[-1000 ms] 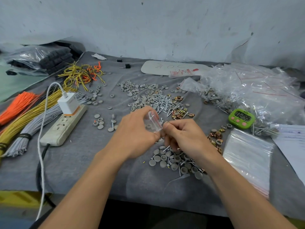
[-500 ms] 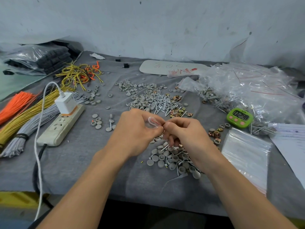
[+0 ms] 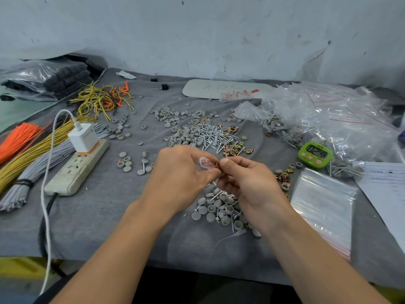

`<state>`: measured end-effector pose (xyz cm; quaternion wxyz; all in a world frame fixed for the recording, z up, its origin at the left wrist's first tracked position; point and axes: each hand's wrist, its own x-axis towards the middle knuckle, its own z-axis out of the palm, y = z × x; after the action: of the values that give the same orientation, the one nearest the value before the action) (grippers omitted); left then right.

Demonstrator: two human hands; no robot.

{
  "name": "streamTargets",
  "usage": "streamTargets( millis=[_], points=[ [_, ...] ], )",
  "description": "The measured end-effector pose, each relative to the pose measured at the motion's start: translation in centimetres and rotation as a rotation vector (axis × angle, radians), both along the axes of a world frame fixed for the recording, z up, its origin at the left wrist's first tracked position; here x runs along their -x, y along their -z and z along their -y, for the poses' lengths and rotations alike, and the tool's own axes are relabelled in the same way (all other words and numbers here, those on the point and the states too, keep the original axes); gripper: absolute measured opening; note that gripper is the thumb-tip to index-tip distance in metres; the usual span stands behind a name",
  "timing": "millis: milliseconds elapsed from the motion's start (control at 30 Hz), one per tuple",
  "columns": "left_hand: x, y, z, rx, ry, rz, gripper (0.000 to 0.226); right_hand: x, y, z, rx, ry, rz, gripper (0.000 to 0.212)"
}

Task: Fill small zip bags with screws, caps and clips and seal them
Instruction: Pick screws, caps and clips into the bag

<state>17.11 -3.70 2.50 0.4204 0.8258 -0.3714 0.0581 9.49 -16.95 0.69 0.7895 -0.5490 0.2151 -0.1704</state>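
Grey cloth table (image 3: 92,220); left hand (image 3: 182,178) pinches small zip bag (image 3: 205,164), right hand (image 3: 249,183) pinching clip (image 3: 217,165) at mouth.

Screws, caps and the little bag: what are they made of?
Screws: probably plated steel, with a bright silvery glint.
Caps: likely plastic or rubber, matte grey with no shine.
Bag: thin clear plastic film, see-through and crinkled.

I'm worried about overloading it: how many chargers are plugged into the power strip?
1: a white charger, plugged in at the far end of the power strip; the nearer sockets look empty.
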Motion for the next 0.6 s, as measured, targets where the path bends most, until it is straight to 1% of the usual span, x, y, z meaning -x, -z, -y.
streamTargets(
  millis=[33, 133, 167, 200, 267, 300, 467, 600],
  points=[
    [0.0, 0.0, 0.2, -0.001, -0.009, 0.014, 0.024, -0.1, 0.0, -0.1, -0.068, 0.005, -0.005, 0.016],
    [0.1, 0.2, 0.7, 0.002, -0.031, 0.108, 0.044, -0.3, 0.0, -0.4, -0.215, 0.010, -0.032, 0.015],
    [0.2, 0.3, 0.8, 0.002, -0.027, 0.146, 0.046, -0.3, -0.1, -0.5, -0.248, 0.017, -0.044, 0.015],
    [0.4, 0.5, 1.0, 0.006, -0.020, 0.184, 0.040, -0.3, -0.1, -0.5, -0.279, 0.031, -0.056, 0.017],
    [0.5, 0.7, 1.4, 0.001, -0.030, 0.273, 0.012, -0.3, 0.1, -0.5, -0.337, 0.074, -0.079, 0.019],
    [0.6, 0.8, 1.5, -0.014, -0.039, 0.302, 0.004, -0.3, 0.2, -0.4, -0.361, 0.096, -0.088, 0.019],
    [1.6, 1.2, 2.4, -0.126, -0.020, 0.319, 0.020, -0.3, 0.4, -0.4, -0.402, 0.182, -0.087, 0.022],
    [2.4, 1.1, 2.7, -0.108, -0.051, 0.326, 0.026, -0.3, 0.5, -0.3, -0.387, 0.229, -0.012, 0.024]
  ],
)
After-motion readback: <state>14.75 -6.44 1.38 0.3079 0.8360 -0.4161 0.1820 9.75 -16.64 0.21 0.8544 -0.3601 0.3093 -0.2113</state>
